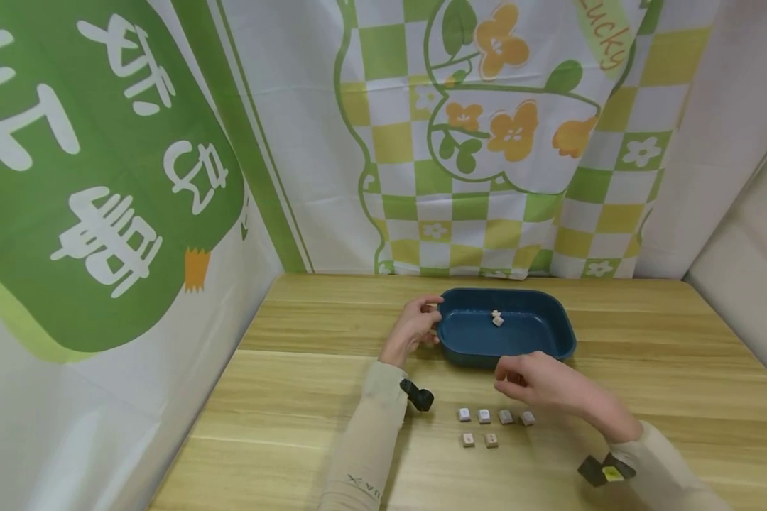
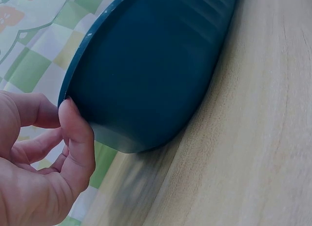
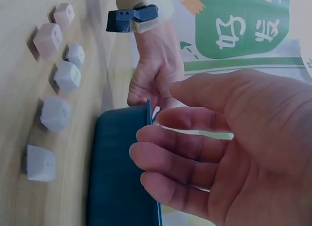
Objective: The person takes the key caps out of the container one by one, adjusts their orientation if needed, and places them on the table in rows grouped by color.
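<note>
A dark blue plastic basin [image 1: 505, 348] stands on the table. My left hand [image 1: 414, 328] pinches its left rim between thumb and forefinger, as the left wrist view also shows with the hand [image 2: 53, 153] at the basin wall [image 2: 146, 75]. Over the near right edge hovers my right hand [image 1: 540, 383]; in the right wrist view its fingers [image 3: 165, 158] are loosely bent with nothing visible between them. A small cluster of pale keycaps [image 1: 497, 319] lies inside the basin. On the table, several whitish keycaps [image 1: 483, 416] form a row, with two beige keycaps [image 1: 479, 440] nearer me.
The wooden table [image 1: 332, 319] meets a green-and-white checked cloth [image 1: 505, 213] at its back edge. A white cloth with a green print [image 1: 115, 213] hangs on the left. Each wrist wears a small black device, such as the left one [image 1: 417, 395].
</note>
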Motion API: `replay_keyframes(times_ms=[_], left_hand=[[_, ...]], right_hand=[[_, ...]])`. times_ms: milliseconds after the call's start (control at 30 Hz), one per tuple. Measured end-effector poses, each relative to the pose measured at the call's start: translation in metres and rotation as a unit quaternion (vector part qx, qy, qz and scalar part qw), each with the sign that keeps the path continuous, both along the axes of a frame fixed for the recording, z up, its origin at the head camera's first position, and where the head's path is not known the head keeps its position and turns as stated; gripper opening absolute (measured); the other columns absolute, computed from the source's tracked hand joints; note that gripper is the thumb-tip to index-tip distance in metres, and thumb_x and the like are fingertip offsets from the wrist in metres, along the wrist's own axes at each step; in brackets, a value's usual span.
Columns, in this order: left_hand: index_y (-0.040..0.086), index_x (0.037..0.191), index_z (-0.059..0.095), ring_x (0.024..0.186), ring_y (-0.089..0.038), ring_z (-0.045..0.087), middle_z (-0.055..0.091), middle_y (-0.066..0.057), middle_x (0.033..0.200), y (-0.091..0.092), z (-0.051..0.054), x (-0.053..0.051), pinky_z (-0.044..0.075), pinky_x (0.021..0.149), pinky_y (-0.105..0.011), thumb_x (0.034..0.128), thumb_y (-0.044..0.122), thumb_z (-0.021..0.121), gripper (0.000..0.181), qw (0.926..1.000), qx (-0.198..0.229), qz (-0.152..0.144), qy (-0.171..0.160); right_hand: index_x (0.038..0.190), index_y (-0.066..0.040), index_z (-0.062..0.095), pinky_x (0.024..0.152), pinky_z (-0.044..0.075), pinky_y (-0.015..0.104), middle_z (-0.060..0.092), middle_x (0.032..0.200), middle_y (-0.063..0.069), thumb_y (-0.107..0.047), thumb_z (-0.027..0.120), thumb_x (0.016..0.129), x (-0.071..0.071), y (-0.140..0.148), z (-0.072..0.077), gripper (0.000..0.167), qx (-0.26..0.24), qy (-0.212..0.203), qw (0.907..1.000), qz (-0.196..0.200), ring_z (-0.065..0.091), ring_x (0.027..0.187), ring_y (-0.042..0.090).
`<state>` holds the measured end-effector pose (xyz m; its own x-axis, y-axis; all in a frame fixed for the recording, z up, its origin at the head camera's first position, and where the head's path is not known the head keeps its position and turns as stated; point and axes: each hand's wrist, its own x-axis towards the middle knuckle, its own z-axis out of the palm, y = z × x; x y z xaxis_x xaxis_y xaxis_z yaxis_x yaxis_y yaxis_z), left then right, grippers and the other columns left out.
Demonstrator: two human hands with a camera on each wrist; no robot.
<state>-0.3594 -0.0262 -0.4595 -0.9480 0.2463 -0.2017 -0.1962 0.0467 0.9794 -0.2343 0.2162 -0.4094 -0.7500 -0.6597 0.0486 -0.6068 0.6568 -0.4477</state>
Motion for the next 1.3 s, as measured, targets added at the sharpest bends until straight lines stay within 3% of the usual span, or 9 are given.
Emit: replay_keyframes(times_ms=[467, 967, 1300], left_hand=[[0.017, 0.133, 0.058, 0.070, -0.017, 0.052, 0.051, -0.006, 0.104, 0.001, -0.002, -0.001, 0.049, 0.054, -0.031, 0.0958, 0.004, 0.050, 0.041, 1.0000, 0.001, 0.001, -0.001], [0.018, 0.130, 0.060, 0.068, -0.017, 0.054, 0.052, -0.006, 0.103, 0.002, -0.003, -0.001, 0.049, 0.052, -0.029, 0.0947, 0.002, 0.051, 0.040, 1.0000, 0.002, 0.007, 0.000], [0.017, 0.131, 0.059, 0.068, -0.017, 0.054, 0.052, -0.006, 0.102, 0.001, -0.001, 0.000, 0.049, 0.053, -0.031, 0.0947, 0.002, 0.051, 0.040, 1.0000, 0.003, 0.006, -0.001]], right_hand=[[0.097, -0.018, 0.066, 0.057, 0.045, 0.020, 0.059, 0.075, -0.013, -0.022, 0.064, 0.095, -0.021, 0.009, 0.005, 0.005, -0.023, 0.030, 0.9981, -0.048, 0.049, 0.063, -0.003], [0.109, -0.010, 0.066, 0.063, 0.049, 0.024, 0.065, 0.087, -0.006, -0.019, 0.065, 0.094, -0.048, 0.015, -0.006, 0.018, -0.039, 0.045, 0.9920, -0.111, 0.057, 0.073, 0.002], [0.114, -0.007, 0.063, 0.060, 0.047, 0.025, 0.065, 0.084, -0.004, -0.016, 0.063, 0.095, -0.066, 0.021, -0.018, 0.021, -0.043, 0.028, 0.9923, -0.113, 0.056, 0.068, 0.003]])
